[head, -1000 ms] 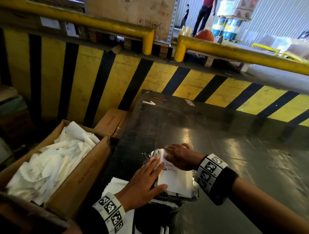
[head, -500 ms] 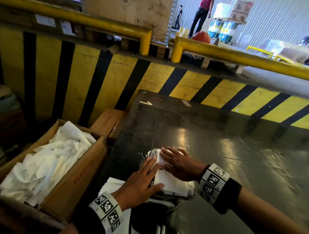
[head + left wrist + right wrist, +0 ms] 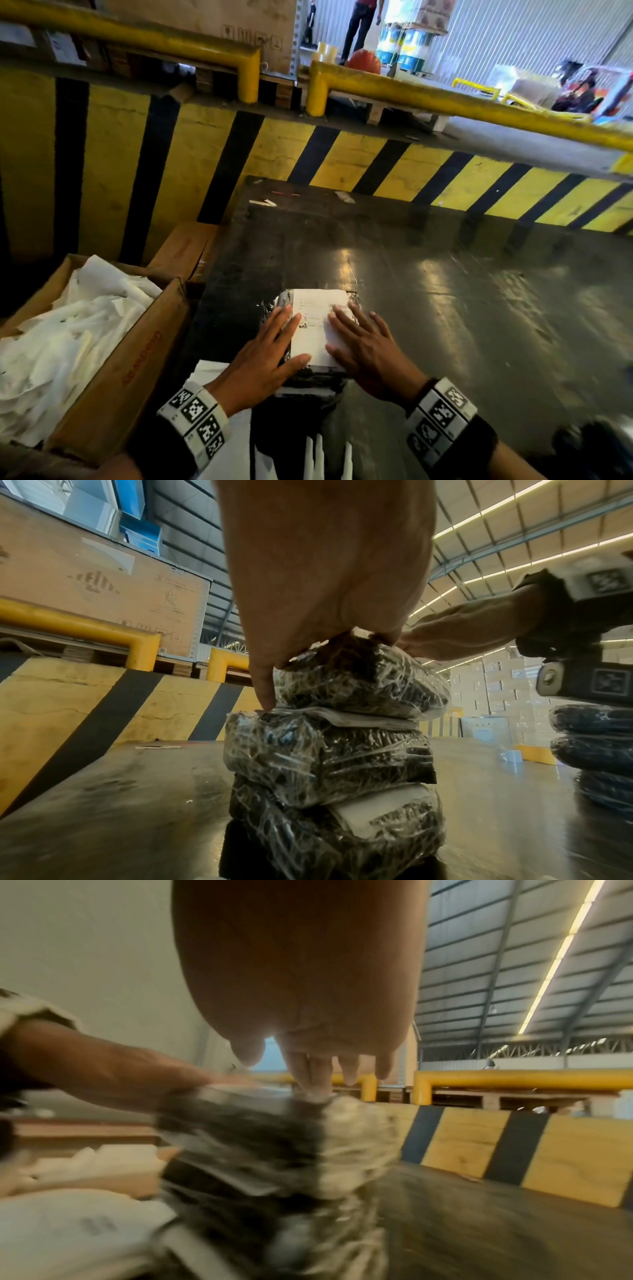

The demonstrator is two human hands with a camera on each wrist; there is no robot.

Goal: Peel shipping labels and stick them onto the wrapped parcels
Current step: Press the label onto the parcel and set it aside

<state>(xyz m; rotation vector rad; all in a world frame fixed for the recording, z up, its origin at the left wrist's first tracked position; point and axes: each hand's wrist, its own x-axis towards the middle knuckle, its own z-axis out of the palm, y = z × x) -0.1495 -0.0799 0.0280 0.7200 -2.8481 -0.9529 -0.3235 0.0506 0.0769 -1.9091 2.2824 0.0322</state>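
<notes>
A stack of black parcels wrapped in clear film (image 3: 329, 750) stands at the near edge of the dark table (image 3: 445, 308). A white shipping label (image 3: 317, 318) lies flat on the top parcel (image 3: 284, 301). My left hand (image 3: 270, 349) lies flat with straight fingers on the label's left side. My right hand (image 3: 363, 342) presses flat on its right side, fingers spread. In the left wrist view the left thumb reaches down the side of the top parcel (image 3: 359, 680). The right wrist view is blurred, with the right fingertips (image 3: 315, 1080) on the top parcel (image 3: 274, 1129).
A cardboard box (image 3: 113, 373) full of crumpled white backing paper stands left of the table. White sheets (image 3: 219, 373) lie under my left wrist. More black parcels (image 3: 592, 750) are stacked on the right. A yellow and black striped barrier (image 3: 308, 161) runs behind the table.
My right hand has slid from the label's far end to its right side, fingers now spread flat. The whole label shows flat on the parcel. The left hand stays on the left side.
</notes>
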